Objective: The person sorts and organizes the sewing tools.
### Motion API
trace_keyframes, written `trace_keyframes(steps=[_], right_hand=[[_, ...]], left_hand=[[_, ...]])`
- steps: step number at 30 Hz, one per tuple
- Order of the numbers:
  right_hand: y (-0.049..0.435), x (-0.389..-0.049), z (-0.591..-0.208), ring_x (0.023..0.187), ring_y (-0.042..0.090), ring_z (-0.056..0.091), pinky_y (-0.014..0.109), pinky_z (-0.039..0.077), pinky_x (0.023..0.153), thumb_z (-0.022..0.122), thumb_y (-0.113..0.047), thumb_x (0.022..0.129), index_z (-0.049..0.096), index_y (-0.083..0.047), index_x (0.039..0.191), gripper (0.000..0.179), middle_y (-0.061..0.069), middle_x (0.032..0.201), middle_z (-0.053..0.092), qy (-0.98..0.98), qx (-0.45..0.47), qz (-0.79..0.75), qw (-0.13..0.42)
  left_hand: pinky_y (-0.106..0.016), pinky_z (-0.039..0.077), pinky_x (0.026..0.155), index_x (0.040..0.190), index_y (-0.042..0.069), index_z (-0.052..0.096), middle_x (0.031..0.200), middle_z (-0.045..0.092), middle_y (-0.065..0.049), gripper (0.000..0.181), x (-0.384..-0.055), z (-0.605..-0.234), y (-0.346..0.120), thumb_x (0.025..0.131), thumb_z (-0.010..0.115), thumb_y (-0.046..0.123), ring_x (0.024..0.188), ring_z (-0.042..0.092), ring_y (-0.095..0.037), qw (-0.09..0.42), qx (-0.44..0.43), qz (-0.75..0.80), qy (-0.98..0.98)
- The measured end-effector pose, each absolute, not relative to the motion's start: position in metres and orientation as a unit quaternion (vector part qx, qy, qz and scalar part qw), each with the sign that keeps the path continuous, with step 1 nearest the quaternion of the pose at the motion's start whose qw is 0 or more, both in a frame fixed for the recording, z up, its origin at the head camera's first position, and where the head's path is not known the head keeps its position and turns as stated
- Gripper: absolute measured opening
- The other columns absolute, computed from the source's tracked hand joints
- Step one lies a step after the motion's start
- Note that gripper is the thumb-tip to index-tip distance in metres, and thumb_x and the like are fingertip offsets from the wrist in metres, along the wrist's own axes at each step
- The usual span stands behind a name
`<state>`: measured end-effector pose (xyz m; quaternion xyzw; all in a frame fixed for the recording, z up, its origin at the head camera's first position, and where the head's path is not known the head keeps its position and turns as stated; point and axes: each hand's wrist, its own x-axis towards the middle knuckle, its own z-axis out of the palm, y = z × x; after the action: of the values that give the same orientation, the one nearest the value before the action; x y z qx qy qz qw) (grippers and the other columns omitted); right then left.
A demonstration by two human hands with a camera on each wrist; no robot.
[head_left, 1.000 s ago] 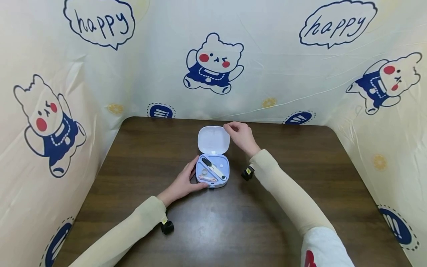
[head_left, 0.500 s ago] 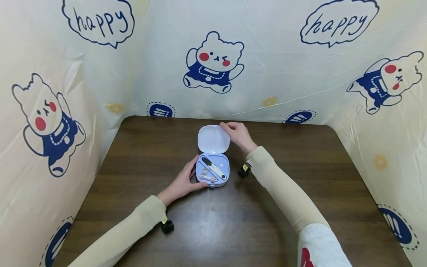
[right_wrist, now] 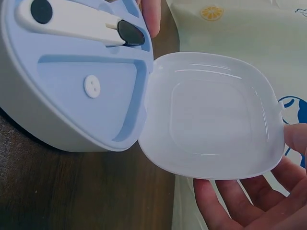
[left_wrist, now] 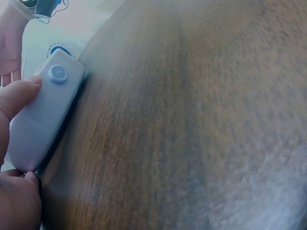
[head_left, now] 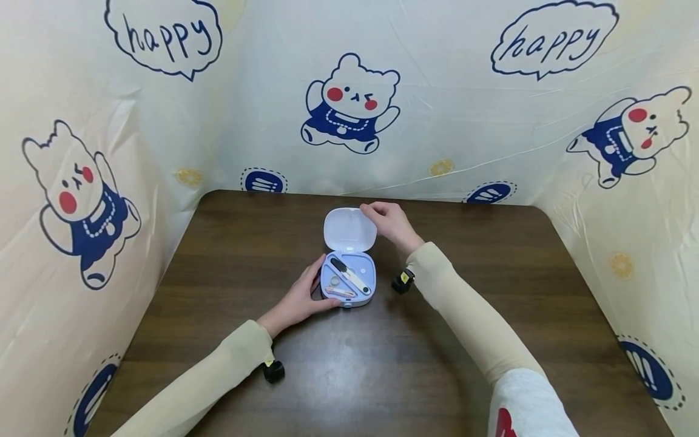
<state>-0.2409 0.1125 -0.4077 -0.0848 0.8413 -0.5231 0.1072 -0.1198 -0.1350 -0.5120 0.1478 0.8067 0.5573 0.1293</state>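
Note:
A light-blue sewing box [head_left: 330, 273] stands on the table with its translucent white lid [head_left: 349, 227] swung back on the hinge. Thumb at the front and fingers round the far left side, my left hand [head_left: 299, 304] grips the base. In the left wrist view the thumb lies beside the round front catch [left_wrist: 58, 74]. My right hand [head_left: 395, 224] holds the lid's far right corner, with thumb at the edge and fingers underneath in the right wrist view. Inside the compartments lie white thread snips [right_wrist: 76, 21] with black parts, a white button [right_wrist: 92, 86], a small ring [head_left: 335, 281] and a pinkish slender item [head_left: 340, 292].
The dark wooden table [head_left: 229, 255] runs back to a pale cloth [head_left: 448, 109] printed with bears, which hangs round its back and sides. Black wrist cameras sit on the left wrist [head_left: 273, 371] and right wrist [head_left: 403, 281].
My right hand has slid slightly left along the lid's far edge in the first half second. The left hand and the box base have stayed in place.

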Motion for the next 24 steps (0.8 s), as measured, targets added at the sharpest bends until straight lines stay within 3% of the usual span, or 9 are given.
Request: trace_keyframes(steps=[12, 24], right_hand=[[0.12, -0.229, -0.408, 0.103, 0.025, 0.063, 0.039, 0.057, 0.089, 0.059, -0.038, 0.107, 0.074, -0.009, 0.123, 0.036, 0.009, 0.118, 0.072, 0.848, -0.149, -0.501, 0.084], [0.128, -0.214, -0.409, 0.111, 0.023, 0.064, 0.043, 0.054, 0.102, 0.059, -0.032, 0.108, 0.072, -0.012, 0.128, 0.032, 0.005, 0.126, 0.071, 0.843, -0.201, -0.487, 0.103]], left_hand=[[-0.043, 0.032, 0.123, 0.167, 0.006, 0.011, 0.17, 0.017, -0.019, 0.115, -0.12, -0.511, -0.134, 0.085, 0.089, 0.025, 0.156, 0.026, -0.032, 0.131, 0.144, 0.554, 0.809], [-0.042, 0.03, 0.123, 0.167, 0.003, 0.011, 0.17, 0.017, -0.022, 0.114, -0.119, -0.508, -0.132, 0.085, 0.089, 0.019, 0.155, 0.028, -0.034, 0.145, 0.132, 0.551, 0.811]])
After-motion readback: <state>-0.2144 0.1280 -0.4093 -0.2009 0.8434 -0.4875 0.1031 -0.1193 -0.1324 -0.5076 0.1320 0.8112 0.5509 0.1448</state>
